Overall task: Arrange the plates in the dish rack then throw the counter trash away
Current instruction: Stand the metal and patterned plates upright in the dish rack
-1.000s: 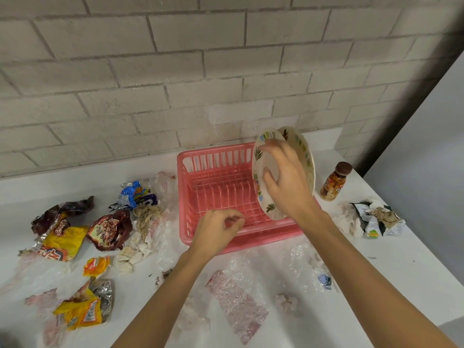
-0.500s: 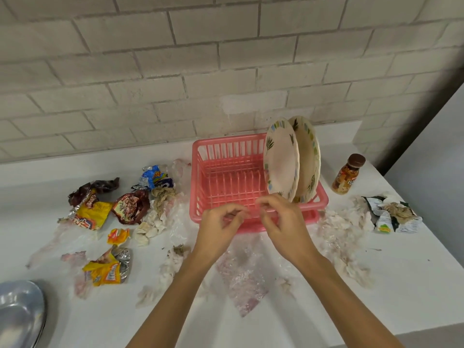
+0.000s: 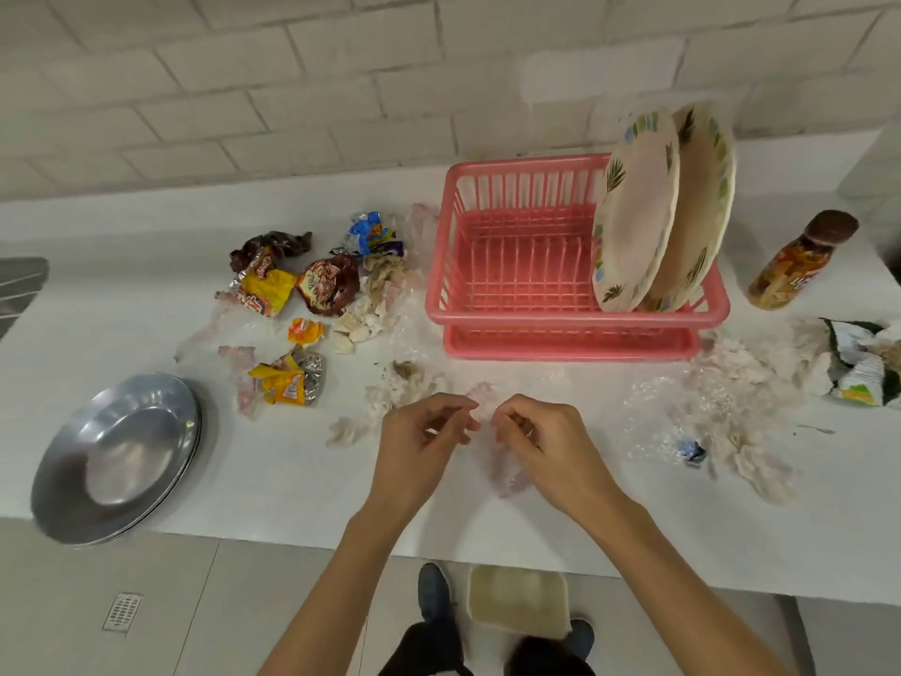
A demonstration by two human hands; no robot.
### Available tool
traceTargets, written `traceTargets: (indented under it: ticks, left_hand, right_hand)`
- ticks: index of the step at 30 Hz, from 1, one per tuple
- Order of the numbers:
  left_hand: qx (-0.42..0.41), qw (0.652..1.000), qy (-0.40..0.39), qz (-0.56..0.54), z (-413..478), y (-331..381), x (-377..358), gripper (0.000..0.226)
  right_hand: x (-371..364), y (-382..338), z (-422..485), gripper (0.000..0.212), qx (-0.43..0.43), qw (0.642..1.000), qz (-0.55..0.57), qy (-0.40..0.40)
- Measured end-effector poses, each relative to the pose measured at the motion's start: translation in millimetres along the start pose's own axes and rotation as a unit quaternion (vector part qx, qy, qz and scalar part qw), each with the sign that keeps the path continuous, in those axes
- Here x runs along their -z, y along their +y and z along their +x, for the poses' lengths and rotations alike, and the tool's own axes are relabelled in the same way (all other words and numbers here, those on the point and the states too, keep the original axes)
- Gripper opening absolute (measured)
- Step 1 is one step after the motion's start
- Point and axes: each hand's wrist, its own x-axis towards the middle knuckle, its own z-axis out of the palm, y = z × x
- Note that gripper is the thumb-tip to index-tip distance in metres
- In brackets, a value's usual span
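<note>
While two steel plates (image 3: 117,456) sit stacked at the near lip of the counter (image 3: 122,324), not yet racked, we see snack wrappers (image 3: 292,290) heaped well behind them; the left hand (image 3: 419,451) hovers low at mid-counter, its fingers (image 3: 458,414) curled in narrow. A scrap of thin plastic film (image 3: 507,473) lies between and under both hands; the right hand (image 3: 546,446) mirrors the left, fingers (image 3: 512,422) bent, tips almost meeting; whether either truly grips the film we cannot tell.

The step, as we judge it, is gathering that film; it is light and clingy, so balling it tight and drawing scraps inward should keep bits off the floor; the steel stack likely wants both hands and a lift straight up from the edge.

Behind, the pink dish rack (image 3: 536,329) holds two patterned plates (image 3: 634,212) upright at its right end; its left slots stand free, the open room for the steel pair. A sauce bottle (image 3: 799,261) stands just right of the rack; torn packets (image 3: 863,368) lie nearer us, by the right border.
</note>
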Motion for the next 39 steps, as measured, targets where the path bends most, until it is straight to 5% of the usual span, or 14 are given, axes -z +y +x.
traceTargets:
  ticks: [12,18,24,32,39]
  left_hand:
    - [0.013,0.999,0.038,-0.02,-21.5,-65.8,151.3,0.018]
    - [0.047,0.987,0.141,0.056,-29.1,-126.3,289.9,0.019]
    - [0.114,0.938,0.261,0.199,-31.3,-190.3,394.6,0.012]
    - [0.199,0.904,0.29,0.244,-36.2,-244.2,449.3,0.062]
    - [0.259,0.898,0.269,0.232,-37.7,-249.8,456.0,0.05]
  right_hand:
    - [-142.8,-72.1,23.9,0.015,-0.044,0.998,0.025,-0.039]
    - [-252.5,-124.2,59.5,0.009,-0.063,0.991,0.031,-0.112]
    - [-342.2,-159.2,101.1,0.013,-0.093,0.981,-0.025,-0.168]
    - [-377.1,-174.5,137.8,0.032,-0.101,0.954,-0.216,-0.182]
    - [-381.0,-164.9,145.8,0.047,-0.096,0.939,-0.281,-0.173]
